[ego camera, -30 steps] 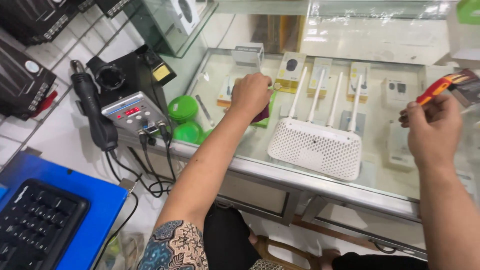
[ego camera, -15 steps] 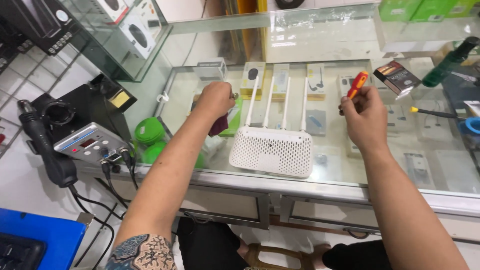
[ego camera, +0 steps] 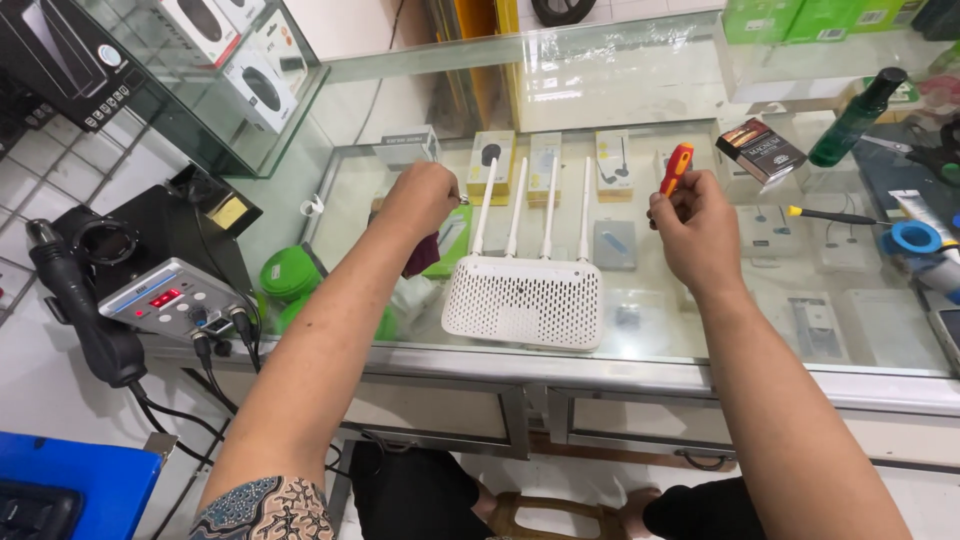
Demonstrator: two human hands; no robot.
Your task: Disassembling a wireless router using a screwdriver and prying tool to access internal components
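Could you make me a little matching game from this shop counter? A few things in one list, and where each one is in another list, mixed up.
Things:
1. white router
2. red-handled screwdriver
3. green bottle
4. soldering station

Places:
A. far right of the glass counter, standing upright
B. held in the right hand
C. left of the counter, cables plugged into its front
D. middle of the counter, between the left hand and the right hand

Pairs: 1-D, 2-B, 3-A, 4-C

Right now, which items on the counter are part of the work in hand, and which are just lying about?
In hand:
- white router
- red-handled screwdriver, in right hand
- small metal part, hard to make out, in left hand

Lying about:
- green bottle
- dark small box
- blue tape roll
- soldering station
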